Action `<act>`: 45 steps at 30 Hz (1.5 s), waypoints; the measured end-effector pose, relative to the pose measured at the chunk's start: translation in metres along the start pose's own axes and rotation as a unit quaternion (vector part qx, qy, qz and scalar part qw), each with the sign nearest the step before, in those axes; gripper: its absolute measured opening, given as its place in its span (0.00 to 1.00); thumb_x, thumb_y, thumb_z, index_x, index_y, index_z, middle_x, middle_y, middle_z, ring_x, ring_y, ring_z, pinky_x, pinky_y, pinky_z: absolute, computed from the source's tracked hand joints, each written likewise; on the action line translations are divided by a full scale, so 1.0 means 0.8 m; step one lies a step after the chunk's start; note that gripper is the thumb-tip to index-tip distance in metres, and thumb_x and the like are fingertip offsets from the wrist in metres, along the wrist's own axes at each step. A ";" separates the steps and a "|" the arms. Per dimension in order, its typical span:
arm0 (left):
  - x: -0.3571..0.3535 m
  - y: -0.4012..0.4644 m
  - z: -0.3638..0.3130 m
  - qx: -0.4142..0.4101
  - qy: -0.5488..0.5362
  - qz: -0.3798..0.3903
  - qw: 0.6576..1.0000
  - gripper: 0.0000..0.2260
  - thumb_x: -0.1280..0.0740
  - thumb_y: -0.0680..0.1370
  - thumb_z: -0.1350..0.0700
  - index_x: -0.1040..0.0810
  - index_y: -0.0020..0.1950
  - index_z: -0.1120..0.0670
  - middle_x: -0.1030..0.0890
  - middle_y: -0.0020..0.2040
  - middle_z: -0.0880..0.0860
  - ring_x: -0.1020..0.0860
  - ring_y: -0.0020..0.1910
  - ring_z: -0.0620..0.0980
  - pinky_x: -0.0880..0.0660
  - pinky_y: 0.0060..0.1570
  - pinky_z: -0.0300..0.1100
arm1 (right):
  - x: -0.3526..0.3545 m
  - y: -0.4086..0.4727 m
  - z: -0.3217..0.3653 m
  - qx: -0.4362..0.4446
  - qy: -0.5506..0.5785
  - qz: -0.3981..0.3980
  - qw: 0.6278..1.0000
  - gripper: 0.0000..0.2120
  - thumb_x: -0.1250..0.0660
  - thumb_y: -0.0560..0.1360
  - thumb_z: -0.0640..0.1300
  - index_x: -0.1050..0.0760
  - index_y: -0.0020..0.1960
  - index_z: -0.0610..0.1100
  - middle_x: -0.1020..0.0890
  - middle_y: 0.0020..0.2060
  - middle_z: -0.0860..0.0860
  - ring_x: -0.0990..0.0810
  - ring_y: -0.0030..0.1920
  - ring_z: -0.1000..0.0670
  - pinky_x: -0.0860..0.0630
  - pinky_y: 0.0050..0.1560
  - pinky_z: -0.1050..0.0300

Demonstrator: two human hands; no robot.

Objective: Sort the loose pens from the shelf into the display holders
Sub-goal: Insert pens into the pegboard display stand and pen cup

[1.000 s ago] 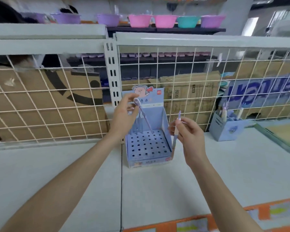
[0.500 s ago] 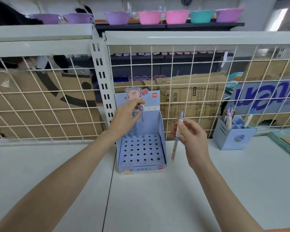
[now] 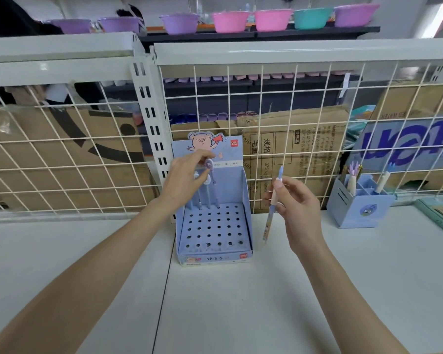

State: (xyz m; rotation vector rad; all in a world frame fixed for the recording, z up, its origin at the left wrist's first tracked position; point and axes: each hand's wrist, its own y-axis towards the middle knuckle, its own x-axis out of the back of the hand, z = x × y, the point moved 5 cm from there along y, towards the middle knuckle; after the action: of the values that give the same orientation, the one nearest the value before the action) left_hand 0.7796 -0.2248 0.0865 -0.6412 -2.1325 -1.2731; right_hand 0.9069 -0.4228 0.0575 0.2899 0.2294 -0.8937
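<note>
A blue cardboard display holder (image 3: 212, 229) with rows of round holes stands on the white shelf against the wire grid. My left hand (image 3: 184, 181) pinches the purple top of a pen (image 3: 213, 186) whose tip stands in a back-row hole, beside other pens in that row. My right hand (image 3: 296, 200) holds a second pen (image 3: 271, 214) nearly upright, just right of the holder and above the shelf.
A blue pen cup (image 3: 358, 205) with a few pens stands at the right by the grid. A green tray edge (image 3: 440, 217) lies at the far right. The white wire grid (image 3: 292, 139) backs the shelf, with cardboard boxes behind it.
My left hand has lowered its pen from a slant to upright into the back row of the holder. My right hand keeps its pen beside the holder. The camera has shifted.
</note>
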 end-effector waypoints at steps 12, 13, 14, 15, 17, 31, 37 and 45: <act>-0.002 -0.006 -0.005 -0.015 0.020 0.006 1.000 0.10 0.32 0.76 0.58 0.23 0.57 0.54 0.19 0.49 0.48 0.21 0.48 0.48 0.27 0.55 0.57 | 0.002 -0.002 -0.002 0.004 0.004 -0.005 1.000 0.04 0.34 0.76 0.39 0.22 0.49 0.41 0.20 0.43 0.43 0.18 0.39 0.49 0.21 0.40 0.58; -0.002 -0.006 -0.005 -0.016 0.025 0.009 1.000 0.10 0.32 0.76 0.58 0.23 0.57 0.54 0.19 0.49 0.48 0.21 0.48 0.48 0.27 0.55 0.56 | 0.002 -0.002 -0.001 0.005 0.003 -0.004 1.000 0.04 0.35 0.76 0.39 0.22 0.49 0.42 0.20 0.44 0.42 0.18 0.40 0.48 0.21 0.41 0.57; -0.003 -0.007 -0.005 -0.015 0.029 0.010 0.999 0.09 0.32 0.76 0.58 0.22 0.56 0.54 0.18 0.48 0.49 0.21 0.48 0.48 0.27 0.55 0.56 | 0.002 -0.003 -0.001 0.006 0.003 -0.005 1.000 0.04 0.35 0.76 0.38 0.22 0.49 0.42 0.20 0.44 0.42 0.18 0.40 0.48 0.20 0.42 0.56; -0.003 -0.008 -0.005 -0.015 0.034 0.011 0.999 0.09 0.32 0.76 0.58 0.22 0.56 0.54 0.18 0.47 0.49 0.21 0.47 0.48 0.28 0.55 0.55 | 0.002 -0.003 -0.001 0.007 0.002 -0.005 1.000 0.04 0.35 0.76 0.39 0.22 0.49 0.42 0.20 0.44 0.41 0.18 0.40 0.48 0.19 0.43 0.55; -0.005 -0.010 -0.004 -0.015 0.045 0.012 0.999 0.08 0.31 0.75 0.59 0.22 0.55 0.54 0.19 0.46 0.49 0.22 0.45 0.49 0.28 0.55 0.55 | 0.003 -0.004 -0.001 0.010 -0.005 -0.007 1.000 0.04 0.35 0.76 0.39 0.22 0.48 0.42 0.20 0.43 0.42 0.18 0.41 0.47 0.19 0.46 0.52; -0.008 -0.006 -0.003 0.039 0.025 0.004 0.999 0.13 0.32 0.76 0.54 0.25 0.61 0.49 0.18 0.49 0.46 0.25 0.54 0.46 0.44 0.54 0.40 | 0.001 -0.013 -0.004 0.013 -0.023 -0.007 1.000 0.04 0.34 0.76 0.40 0.22 0.49 0.42 0.20 0.41 0.46 0.18 0.41 0.49 0.22 0.43 0.57; -0.006 -0.006 -0.005 0.047 0.043 -0.013 0.998 0.11 0.30 0.75 0.52 0.22 0.56 0.50 0.17 0.47 0.45 0.26 0.55 0.47 0.47 0.51 0.38 | 0.004 -0.016 -0.003 0.017 -0.026 -0.009 0.999 0.04 0.35 0.76 0.40 0.22 0.49 0.43 0.19 0.40 0.46 0.18 0.41 0.48 0.21 0.44 0.56; -0.007 -0.012 -0.012 0.050 0.076 -0.022 0.996 0.09 0.30 0.74 0.53 0.20 0.53 0.52 0.28 0.47 0.44 0.38 0.54 0.40 0.47 0.53 0.39 | 0.009 -0.019 -0.003 0.015 -0.029 -0.016 0.999 0.04 0.34 0.76 0.40 0.21 0.48 0.41 0.19 0.41 0.44 0.19 0.42 0.46 0.20 0.48 0.49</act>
State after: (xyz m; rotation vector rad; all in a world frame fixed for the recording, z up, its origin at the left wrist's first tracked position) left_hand 0.7795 -0.2382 0.0805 -0.4430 -2.0806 -1.1896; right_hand 0.8993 -0.4364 0.0505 0.2877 0.1680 -0.9357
